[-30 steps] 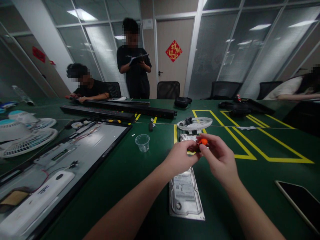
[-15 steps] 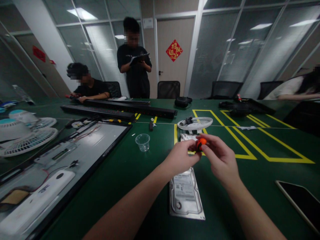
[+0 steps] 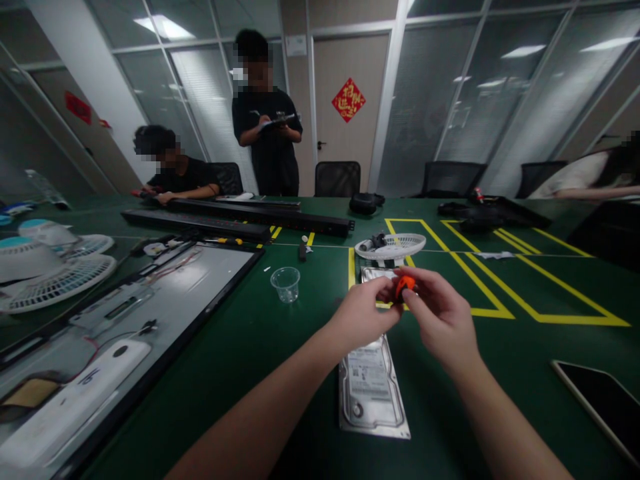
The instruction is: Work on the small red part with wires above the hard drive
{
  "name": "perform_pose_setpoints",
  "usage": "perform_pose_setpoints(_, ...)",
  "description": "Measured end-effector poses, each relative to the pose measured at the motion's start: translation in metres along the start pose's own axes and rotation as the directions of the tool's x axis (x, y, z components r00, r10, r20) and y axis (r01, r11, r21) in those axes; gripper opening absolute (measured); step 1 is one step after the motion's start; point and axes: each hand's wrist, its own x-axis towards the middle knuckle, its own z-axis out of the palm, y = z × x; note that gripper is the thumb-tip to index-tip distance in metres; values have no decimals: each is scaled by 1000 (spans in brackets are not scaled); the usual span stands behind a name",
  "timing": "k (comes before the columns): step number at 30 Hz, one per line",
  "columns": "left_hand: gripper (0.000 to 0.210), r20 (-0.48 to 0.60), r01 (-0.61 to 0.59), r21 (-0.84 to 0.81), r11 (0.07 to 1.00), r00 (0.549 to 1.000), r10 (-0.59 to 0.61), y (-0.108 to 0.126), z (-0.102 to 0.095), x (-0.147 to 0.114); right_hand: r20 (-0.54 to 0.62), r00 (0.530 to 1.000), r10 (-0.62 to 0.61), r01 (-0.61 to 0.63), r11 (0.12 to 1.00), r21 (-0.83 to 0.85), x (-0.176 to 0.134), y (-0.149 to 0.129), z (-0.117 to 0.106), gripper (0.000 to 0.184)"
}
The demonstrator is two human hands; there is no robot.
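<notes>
head view, at far left: a white plastic fan body with a teal cap [image 3: 30, 263] stands on the dark green table [image 3: 240, 353]. next comes a large flat grey panel with a black frame [image 3: 200, 287], lying flat, perhaps because something so broad is steadiest that way. a long white plastic bar [image 3: 85, 393] rests along its near end, as if the panel serves as a shelf.

further right, a small clear plastic cup [image 3: 285, 285] stands upright and uncovered, near the left forearm, likely kept within reach for tiny parts; nothing can be made out inside it with certainty.

the left hand [image 3: 363, 310] is curled almost closed, its partly hidden fingertips on the left side of a small orange-and-black object [image 3: 406, 285]. that object is held up between both hands, above a silver metal hard drive with a white label [image 3: 373, 387], which lies flat, label up. the right hand [image 3: 445, 313] pinches the object's other side, thumb and fingers parted only by its width; two-sided holding probably steadies so small a thing.

just beyond, a round white plastic grille [image 3: 415, 244] lies like a shallow dish, with a dark part inside.
</notes>
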Motion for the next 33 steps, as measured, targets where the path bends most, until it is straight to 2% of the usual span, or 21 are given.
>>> perform_pose_setpoints(4, 29, -24, 16, -36, 999, 1000, -16, 0, 1, 0, -9, 1000, 2, -2, 1000, -3, 0, 1, 0, 23)
perform_pose_setpoints(10, 17, 1, 0, 21, 1000, 1000, 0, 0, -1, 0, -24, 1000, -8, 8, 1000, 6, 0, 2, 0, 24)
perform_pose_setpoints(14, 19, 4, -34, 14, 999, 999, 34, -3, 0, 0, 4, 1000, 6, -6, 1000, 11, -1, 1, -1, 23)
perform_pose_setpoints(18, 29, -14, 18, 1, 1000, 1000, -18, -3, 0, 0, -18, 1000, 4, -3, 1000, 15, -1, 2, 1, 24)
perform_pose_setpoints(21, 23, -8, 23, 25, 999, 1000, -23, -1, -1, -1, -44, 999, -2, 3, 1000, 11, 0, 3, 1, 26)
perform_pose_setpoints(27, 18, 36, -11, -8, 1000, 999, 11, 3, -2, 0, 25, 999, 22, -22, 1000, 13, -1, -1, -1, 28)
perform_pose_setpoints(33, 25, -13, 46, -5, 999, 999, -46, -2, 0, 0, -44, 999, 14, -15, 1000, -16, 1, 1, 2, 26)
